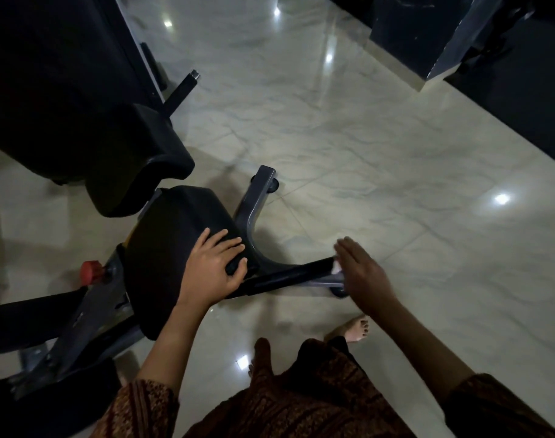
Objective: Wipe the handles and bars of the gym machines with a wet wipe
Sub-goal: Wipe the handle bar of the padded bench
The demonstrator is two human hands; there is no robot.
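Observation:
A black padded handle bar [288, 275] sticks out to the right from under the black seat pad [175, 232] of a gym machine. My right hand [364, 276] lies flat with straight fingers against the bar's far end and presses a white wet wipe [336, 266] onto it; only a small corner of the wipe shows under the palm. My left hand [213, 270] rests on the near right corner of the seat pad, fingers spread on the pad, thumb lying over the bar's inner end.
A grey curved frame leg [254, 203] with rubber feet runs across the glossy tiled floor behind the bar. A red knob [91, 271] sits left of the seat, a black back pad [137, 172] behind it. My bare foot [355, 328] stands near. Dark machines [459, 36] stand at the far right.

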